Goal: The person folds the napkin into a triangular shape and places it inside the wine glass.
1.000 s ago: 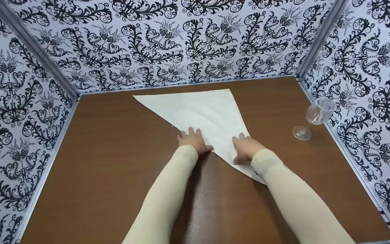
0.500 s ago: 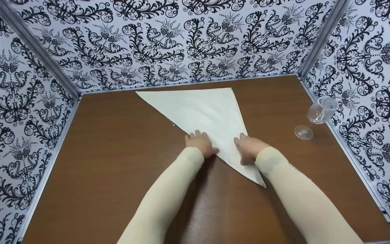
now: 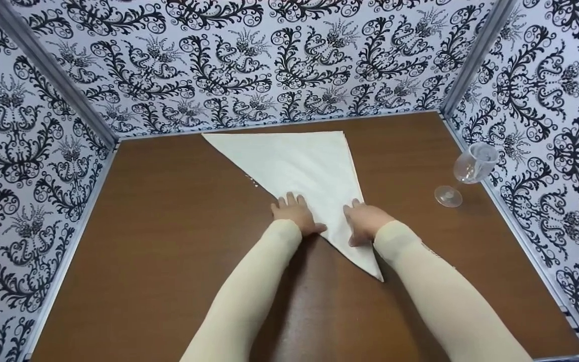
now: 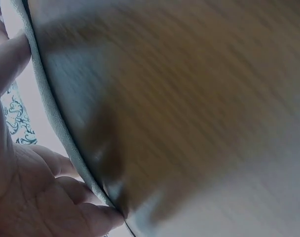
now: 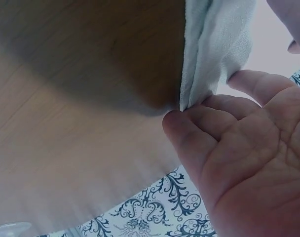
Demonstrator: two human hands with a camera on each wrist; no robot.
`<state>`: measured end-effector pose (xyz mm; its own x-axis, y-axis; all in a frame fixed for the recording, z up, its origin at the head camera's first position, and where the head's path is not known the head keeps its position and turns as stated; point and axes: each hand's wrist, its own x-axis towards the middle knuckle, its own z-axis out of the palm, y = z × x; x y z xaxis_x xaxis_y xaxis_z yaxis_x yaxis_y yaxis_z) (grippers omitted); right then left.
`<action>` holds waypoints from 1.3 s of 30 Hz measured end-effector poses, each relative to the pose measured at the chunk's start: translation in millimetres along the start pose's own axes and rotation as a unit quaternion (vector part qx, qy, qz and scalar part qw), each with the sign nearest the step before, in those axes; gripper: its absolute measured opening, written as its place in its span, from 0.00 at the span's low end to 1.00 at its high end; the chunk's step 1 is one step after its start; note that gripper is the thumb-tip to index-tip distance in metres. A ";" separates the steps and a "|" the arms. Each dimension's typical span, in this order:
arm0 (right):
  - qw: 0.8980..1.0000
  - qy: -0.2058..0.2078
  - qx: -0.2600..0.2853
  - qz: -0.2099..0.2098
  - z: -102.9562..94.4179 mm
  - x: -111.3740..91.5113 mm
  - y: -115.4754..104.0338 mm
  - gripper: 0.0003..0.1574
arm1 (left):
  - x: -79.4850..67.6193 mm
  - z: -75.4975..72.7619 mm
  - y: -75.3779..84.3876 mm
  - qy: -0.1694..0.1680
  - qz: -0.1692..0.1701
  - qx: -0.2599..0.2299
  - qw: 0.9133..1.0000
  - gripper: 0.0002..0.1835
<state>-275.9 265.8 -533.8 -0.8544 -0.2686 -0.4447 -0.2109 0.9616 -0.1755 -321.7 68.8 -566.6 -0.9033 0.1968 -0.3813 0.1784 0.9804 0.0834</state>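
A white cloth napkin (image 3: 299, 161), folded into a triangle, lies flat on the brown table, its long folded edge facing front left. My left hand (image 3: 297, 215) rests on that edge with its fingers spread and the thumb apart; the left wrist view has the fingertips along the fold (image 4: 51, 106). Over the napkin's right side lies my right hand (image 3: 367, 221), fingers extended. In the right wrist view its fingertips touch the layered cloth edge (image 5: 194, 54), and one finger reaches past it onto the table. The napkin's near tip (image 3: 376, 270) sticks out in front of the right hand.
A clear stemmed glass (image 3: 475, 163) stands at the right of the table (image 3: 169, 251), near the patterned right wall (image 3: 561, 151). Patterned panels enclose the back and left too. Several tiny pale specks lie beside the fold.
The napkin has turned slightly: its far left corner went back and its near tip went left, out from beneath the right forearm. My left hand shifted a little right and nearer.
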 end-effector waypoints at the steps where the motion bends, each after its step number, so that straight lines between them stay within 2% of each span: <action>1: 1.000 0.000 0.001 0.001 0.3 0.3 -1.3 0.59 | 0.4 -0.4 -1.2 -0.002 0.000 -0.004 1.000 0.68; 8: 1.000 0.011 -0.020 -0.016 2.9 4.3 -9.0 0.61 | 1.2 -3.7 -11.9 -0.019 0.003 -0.016 1.000 0.68; 11: 1.000 0.015 -0.019 -0.012 4.6 5.8 -10.5 0.61 | -1.9 -5.3 -11.4 -0.008 0.000 -0.007 1.000 0.66; 14: 1.000 0.017 -0.017 -0.010 6.9 7.4 -11.3 0.61 | -8.1 -4.4 -3.8 0.008 0.000 0.021 1.000 0.62; 16: 1.000 0.021 -0.014 -0.008 8.0 7.5 -12.0 0.60 | -13.2 -2.2 4.7 0.015 0.016 0.034 0.999 0.60; 20: 0.999 0.034 -0.017 -0.012 8.6 6.4 -14.1 0.60 | -23.8 0.1 20.7 -0.004 0.049 0.029 0.998 0.62; 24: 1.000 0.019 -0.005 -0.024 5.5 5.4 -14.5 0.60 | -28.9 3.0 25.9 -0.017 0.034 0.039 0.999 0.66; 27: 0.999 0.018 0.014 -0.029 0.2 5.7 -9.8 0.53 | -29.7 4.2 25.8 -0.012 0.028 0.041 0.999 0.68; 31: 0.997 0.064 -0.001 -0.050 -6.0 10.1 -0.3 0.31 | -29.7 4.3 24.8 -0.007 0.039 0.024 0.999 0.69; 33: 0.996 0.070 -0.012 -0.050 -6.9 12.5 2.4 0.28 | -28.7 5.3 23.7 -0.011 0.044 0.018 0.999 0.69; 37: 0.997 0.058 -0.028 -0.037 -6.1 15.1 0.5 0.38 | -27.4 2.3 20.3 -0.016 0.041 0.026 0.999 0.69; 39: 0.997 0.060 -0.035 -0.037 -5.4 15.8 -2.9 0.40 | -28.3 -0.4 19.9 -0.016 0.032 0.041 0.999 0.69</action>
<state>-291.4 259.1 -535.6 -0.8848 -0.3352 -0.3237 -0.3051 0.9418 -0.1413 -292.7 82.7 -553.8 -0.8764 0.2573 -0.4071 0.2677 0.9630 0.0325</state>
